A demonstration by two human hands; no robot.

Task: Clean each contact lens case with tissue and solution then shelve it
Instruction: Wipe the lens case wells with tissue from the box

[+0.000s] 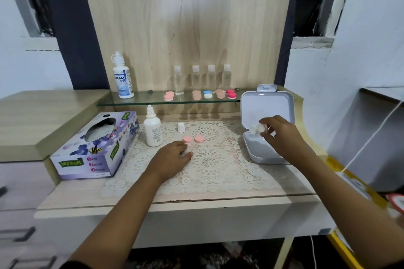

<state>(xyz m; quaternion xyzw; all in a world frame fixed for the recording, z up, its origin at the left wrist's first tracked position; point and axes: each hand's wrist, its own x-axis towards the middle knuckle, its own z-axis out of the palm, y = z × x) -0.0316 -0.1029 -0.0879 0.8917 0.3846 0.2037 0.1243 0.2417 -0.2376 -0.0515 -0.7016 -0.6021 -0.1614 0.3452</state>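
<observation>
**Crumpled tissue held over an open grey box, pink lens case parts on the lace mat**

Head view: a pale wood-grain bench [72, 194] carries a cream crocheted lace mat [209, 166] with round openwork medallions. On the mat lie two round salmon-pink plastic lens case caps [193, 139], side by side and just apart. Behind them stands a small white bottle cap [181, 127], and to its left an uncapped white plastic solution bottle [153, 130]. At the left edge sits a purple floral cardboard tissue box [96, 148], white tissue showing in its oval opening.

At the right stands a light grey rounded plastic box [265, 153] with its hinged lid upright; what lies inside cannot be made out.

Above, a clear glass shelf [142, 100] holds a tall white labelled solution bottle [122, 76], four clear small bottles with white caps [202, 78], and a row of lens cases [200, 94] in pink, peach, blue-white and red.

The left hand [172, 155] rests palm-down on the mat, fingers loosely curled over something pink at its fingertips, which it may be pinning; its grip cannot be told. The right hand [278, 133] hovers over the box, fingers pinched on a small crumpled white tissue wad [256, 128]
</observation>
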